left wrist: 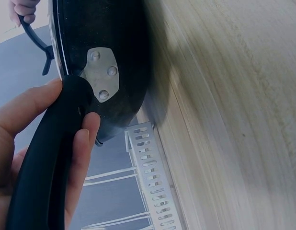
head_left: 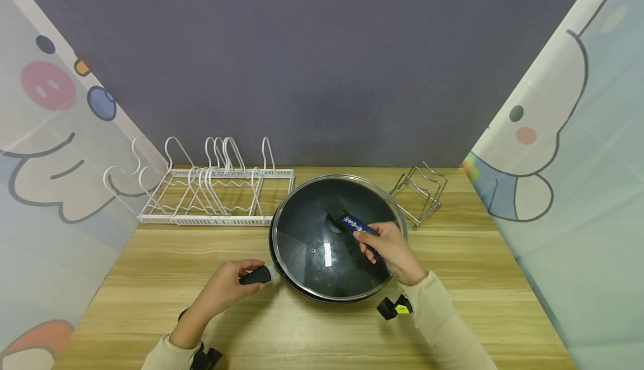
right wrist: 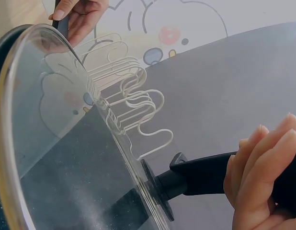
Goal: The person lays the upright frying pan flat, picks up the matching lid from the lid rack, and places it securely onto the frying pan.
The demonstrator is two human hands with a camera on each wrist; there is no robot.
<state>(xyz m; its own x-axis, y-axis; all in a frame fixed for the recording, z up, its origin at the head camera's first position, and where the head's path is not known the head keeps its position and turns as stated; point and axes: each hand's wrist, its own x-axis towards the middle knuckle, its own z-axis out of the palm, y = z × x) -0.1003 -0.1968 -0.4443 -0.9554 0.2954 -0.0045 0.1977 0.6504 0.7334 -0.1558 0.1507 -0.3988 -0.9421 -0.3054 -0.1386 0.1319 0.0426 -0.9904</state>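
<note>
A round glass lid (head_left: 302, 219) with a metal rim lies over a black frying pan (left wrist: 131, 57); the pan's dark edge shows along the lid's left and lower sides. My left hand (head_left: 226, 285) grips the pan's black handle (head_left: 256, 275), thumb and fingers on opposite sides, as the left wrist view shows. Over the middle of the lid, my right hand (head_left: 391, 248) holds the black lid handle (head_left: 356, 226), which bears a blue label. In the right wrist view the handle (right wrist: 205, 173) rises from the glass, with curled fingers around its far part.
Behind and left of the pan stands a white wire rack (head_left: 216, 221) with several upright loops, close to the pan's edge. A small metal wire rack (head_left: 427, 199) stands at the back right. The wooden table (head_left: 483, 280) meets a grey wall (head_left: 322, 68), with printed side panels.
</note>
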